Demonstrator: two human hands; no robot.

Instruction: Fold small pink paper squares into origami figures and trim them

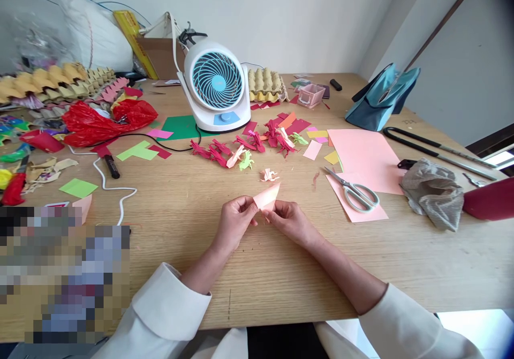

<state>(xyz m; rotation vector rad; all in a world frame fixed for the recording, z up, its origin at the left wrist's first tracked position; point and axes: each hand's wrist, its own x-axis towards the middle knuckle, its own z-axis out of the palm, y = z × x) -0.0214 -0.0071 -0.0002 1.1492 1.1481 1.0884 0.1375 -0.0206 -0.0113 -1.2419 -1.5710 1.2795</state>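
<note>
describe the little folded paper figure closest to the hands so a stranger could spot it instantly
From the white fan, come forward past the cluster of folded figures to the paper in the left hand and right hand. Just beyond that paper, the pale pink figure sits alone, apart from the cluster.

I worked in bright, diffuse light. Pale sheen washed the tabletop (450,268) toward its right edge, beyond which a bright opening (506,161) glared. Shadows were faint and soft. The folded paper (266,197) came through reasonably sharp, but wide-angle distortion stretched the right edge, and coarse pixelation (80,278) masked the near-left corner.
</note>
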